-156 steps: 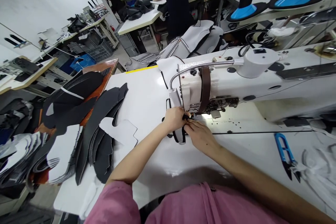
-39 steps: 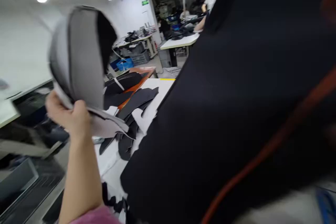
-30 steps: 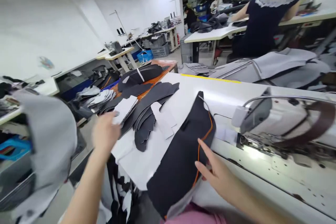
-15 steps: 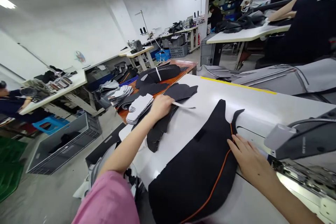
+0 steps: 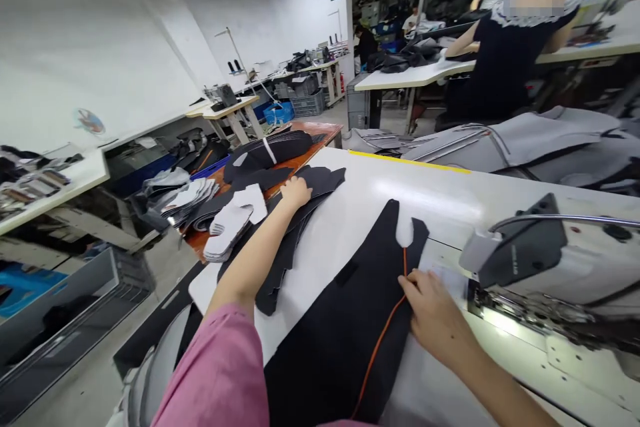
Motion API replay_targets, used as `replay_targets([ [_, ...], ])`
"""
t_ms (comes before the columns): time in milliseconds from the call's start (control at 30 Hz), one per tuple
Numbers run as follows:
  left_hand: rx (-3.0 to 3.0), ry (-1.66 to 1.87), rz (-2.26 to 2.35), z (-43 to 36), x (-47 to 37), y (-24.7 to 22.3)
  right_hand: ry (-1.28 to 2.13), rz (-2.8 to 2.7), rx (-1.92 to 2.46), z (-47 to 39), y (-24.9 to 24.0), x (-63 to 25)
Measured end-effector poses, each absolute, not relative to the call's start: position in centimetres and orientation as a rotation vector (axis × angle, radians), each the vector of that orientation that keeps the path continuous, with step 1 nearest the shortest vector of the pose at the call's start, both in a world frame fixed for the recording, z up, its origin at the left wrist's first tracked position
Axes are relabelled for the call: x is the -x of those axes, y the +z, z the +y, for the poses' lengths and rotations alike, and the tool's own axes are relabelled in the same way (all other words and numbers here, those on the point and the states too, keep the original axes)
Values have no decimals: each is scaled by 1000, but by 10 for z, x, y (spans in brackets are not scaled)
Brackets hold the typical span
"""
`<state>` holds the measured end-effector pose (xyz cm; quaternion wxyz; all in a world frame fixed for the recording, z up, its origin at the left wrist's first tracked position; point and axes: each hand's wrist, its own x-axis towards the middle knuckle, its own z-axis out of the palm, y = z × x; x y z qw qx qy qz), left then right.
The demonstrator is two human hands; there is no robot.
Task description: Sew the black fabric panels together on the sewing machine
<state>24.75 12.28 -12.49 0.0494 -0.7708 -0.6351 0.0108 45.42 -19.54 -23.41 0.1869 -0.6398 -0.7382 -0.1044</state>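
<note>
A large black fabric panel (image 5: 345, 320) with an orange cord (image 5: 375, 353) along its seam lies on the white table. My right hand (image 5: 435, 313) pinches the panel beside the cord, just left of the sewing machine (image 5: 525, 253). Farther away on the left, my left hand (image 5: 296, 192) is on a stack of dark fabric pieces (image 5: 325, 179), its fingers curled onto the top one. Beside my left forearm, a white piece (image 5: 255, 202) lies across a pile of white-backed pieces (image 5: 227, 230).
A brown table (image 5: 323, 130) holds a tied dark bundle (image 5: 270, 150). Grey panels (image 5: 540, 137) lie beyond the yellow-marked edge of the white table (image 5: 450, 193). A grey crate (image 5: 65, 327) stands on the floor at left. A person in black (image 5: 505, 60) works at a table behind.
My left hand has let go of the thin light piece and moved onto the dark stack. My right hand, flatter before, now pinches the panel. The panel's far end has shifted and the view has turned right.
</note>
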Motion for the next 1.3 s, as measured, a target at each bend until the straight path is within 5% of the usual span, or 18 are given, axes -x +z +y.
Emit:
replay_targets([
  [533,2300,-210,-1791,106,-252,-125,-421,-1928,2022,-232,-232,-440],
  [867,3132,-27,-168,-110,-367,-170,-65,-2034,1882,-270,-238,-460],
  [1300,3341,16,188,-136,-383,-187,25,-2020,1720,-304,-227,-469],
])
